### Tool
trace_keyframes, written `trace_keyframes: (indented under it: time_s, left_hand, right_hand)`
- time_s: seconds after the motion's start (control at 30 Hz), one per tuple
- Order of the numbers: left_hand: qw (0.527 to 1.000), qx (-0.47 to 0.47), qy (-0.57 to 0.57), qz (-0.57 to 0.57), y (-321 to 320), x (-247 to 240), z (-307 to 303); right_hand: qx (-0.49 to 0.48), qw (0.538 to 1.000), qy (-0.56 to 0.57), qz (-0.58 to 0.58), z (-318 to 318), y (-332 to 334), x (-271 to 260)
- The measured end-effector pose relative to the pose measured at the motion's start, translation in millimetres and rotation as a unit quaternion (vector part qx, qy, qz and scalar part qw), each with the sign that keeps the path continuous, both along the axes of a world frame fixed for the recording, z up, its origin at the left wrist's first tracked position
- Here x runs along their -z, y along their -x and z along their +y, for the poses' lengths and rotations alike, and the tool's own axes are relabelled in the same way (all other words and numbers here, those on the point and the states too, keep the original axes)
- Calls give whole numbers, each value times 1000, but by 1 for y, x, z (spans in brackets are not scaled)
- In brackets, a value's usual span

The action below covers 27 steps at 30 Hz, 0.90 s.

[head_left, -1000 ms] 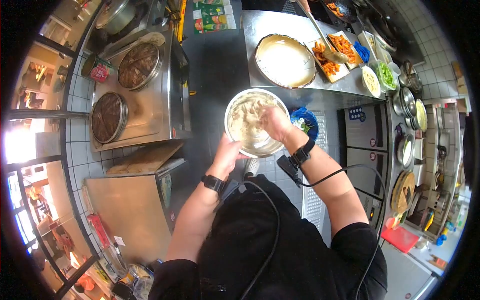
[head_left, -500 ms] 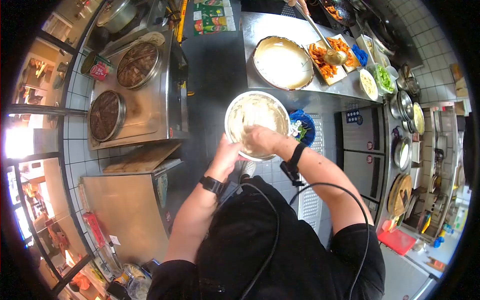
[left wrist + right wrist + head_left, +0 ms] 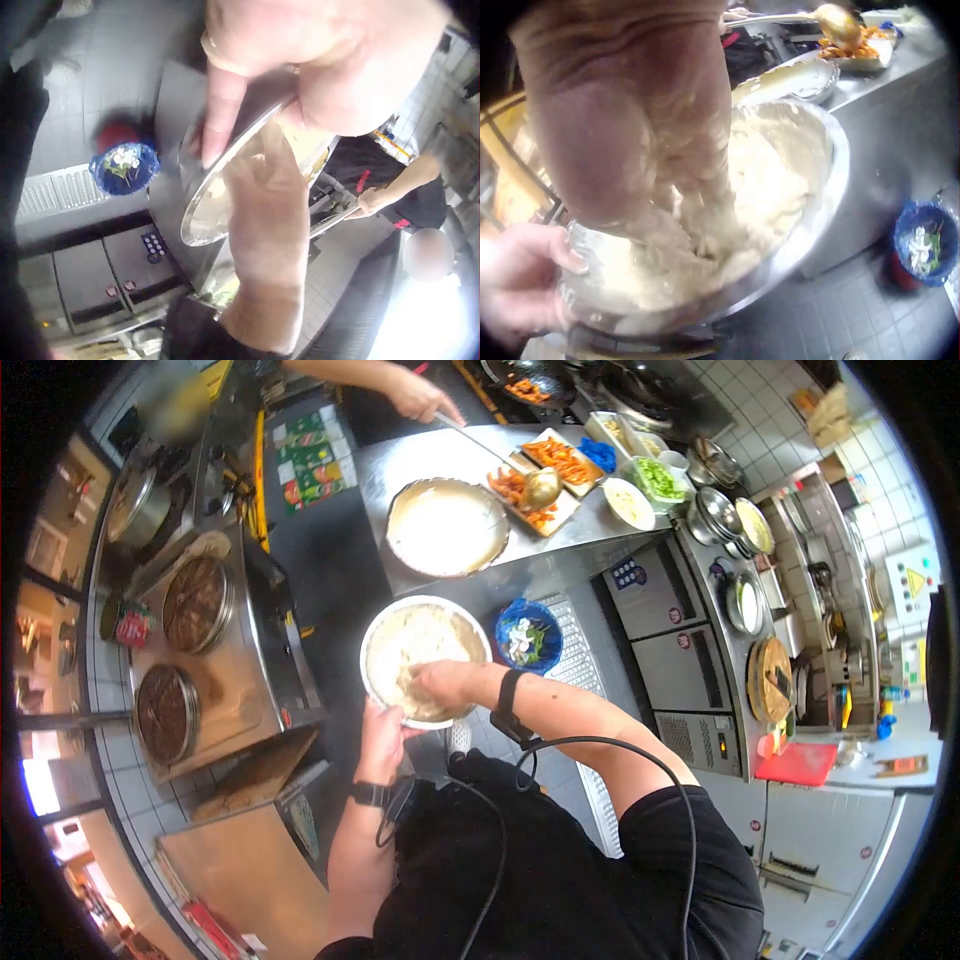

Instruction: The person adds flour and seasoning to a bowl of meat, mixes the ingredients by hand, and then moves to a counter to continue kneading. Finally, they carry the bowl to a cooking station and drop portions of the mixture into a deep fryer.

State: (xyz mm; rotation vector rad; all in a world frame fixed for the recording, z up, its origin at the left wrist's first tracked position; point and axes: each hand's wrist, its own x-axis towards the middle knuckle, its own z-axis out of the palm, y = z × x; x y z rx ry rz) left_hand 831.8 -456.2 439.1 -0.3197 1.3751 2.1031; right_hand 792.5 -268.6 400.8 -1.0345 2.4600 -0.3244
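A round metal bowl point(image 3: 366, 660) holds a thick, pale, batter-like mixture point(image 3: 425, 632), and it is tilted in the right wrist view. My left hand point(image 3: 380, 742) grips the near left rim, thumb along the inner edge and fingers under the outside, as the left wrist view also shows. My right hand point(image 3: 448, 682) is down in the bowl, smeared with the mixture point(image 3: 772, 187). Its fingertips are sunk in the mixture and hidden, so I cannot tell how far they are curled.
Ahead stands a steel counter with a wide shallow pan point(image 3: 450, 525) and trays of orange-red food point(image 3: 562, 460). Another person's hand point(image 3: 422, 398) holds a ladle point(image 3: 543, 490) over them. A blue-lined bin point(image 3: 530, 635) is right of the bowl. Round pots point(image 3: 195, 605) stand left.
My right hand has swept from the bowl's right side to its near middle, into the mixture. The view has turned rightward; the other person's hand and ladle show more. My left hand keeps its grip.
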Motion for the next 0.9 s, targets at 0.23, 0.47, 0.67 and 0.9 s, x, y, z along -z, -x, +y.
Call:
trace_keyframes:
  time_s: [0.23, 0.47, 0.67, 0.9]
  left_hand:
    - [995, 92, 37, -5, -9, -1, 13]
    - [993, 115, 36, 12, 3, -12, 46]
    - [994, 111, 3, -7, -1, -3, 90]
    - [981, 192, 15, 5, -3, 2, 120]
  right_hand:
    - [-24, 993, -93, 70, 11, 18, -83]
    - [228, 970, -74, -49, 111, 4, -38]
    - [256, 960, -10, -115, 140, -46, 31]
    - [446, 868, 202, -78, 114, -55, -48]
